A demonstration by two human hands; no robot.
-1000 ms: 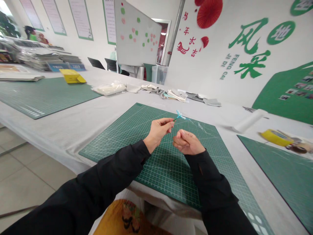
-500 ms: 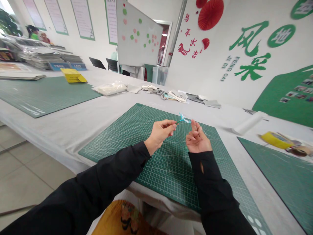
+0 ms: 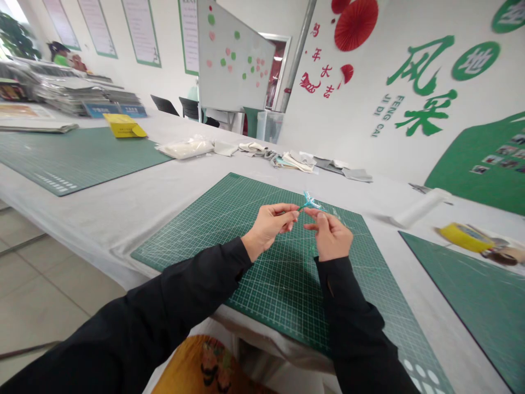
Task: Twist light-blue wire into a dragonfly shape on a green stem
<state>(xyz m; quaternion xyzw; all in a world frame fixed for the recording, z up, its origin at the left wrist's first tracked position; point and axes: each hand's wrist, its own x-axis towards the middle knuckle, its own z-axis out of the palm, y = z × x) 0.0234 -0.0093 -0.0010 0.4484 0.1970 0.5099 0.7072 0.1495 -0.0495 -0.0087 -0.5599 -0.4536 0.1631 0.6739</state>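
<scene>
Mostly the risk sits with the small blue twist point(image 3: 310, 201). It is thin and light and pinched at one end only, so a loosened grip could drop it onto the cutting mat point(image 3: 197, 243), and too hard a squeeze could bend or crush it. A faint clear strand point(image 3: 337, 214) seems to trail off to its right, too thin to make out well, and it could snag on a finger. The left hand point(image 3: 268, 225) is curled, with thumb and fingertips pinched together on the twist's short stem point(image 3: 302, 208) and the other fingers folded in. The right hand point(image 3: 330, 236) is half open just beside it, its forefinger point(image 3: 312, 212) reaching in under the twist and its thumb raised; whether it touches the twist, I cannot tell. Both hands hover above the middle of the mat, with the twist between them. Black sleeves point(image 3: 197, 290) cover the forearms. Beyond the mat's far edge lie fabric scraps point(image 3: 301, 161) and a bag of white material point(image 3: 185, 148), while off its right side lie a white roll point(image 3: 422, 208) and a yellow tape roll point(image 3: 465, 238).
</scene>
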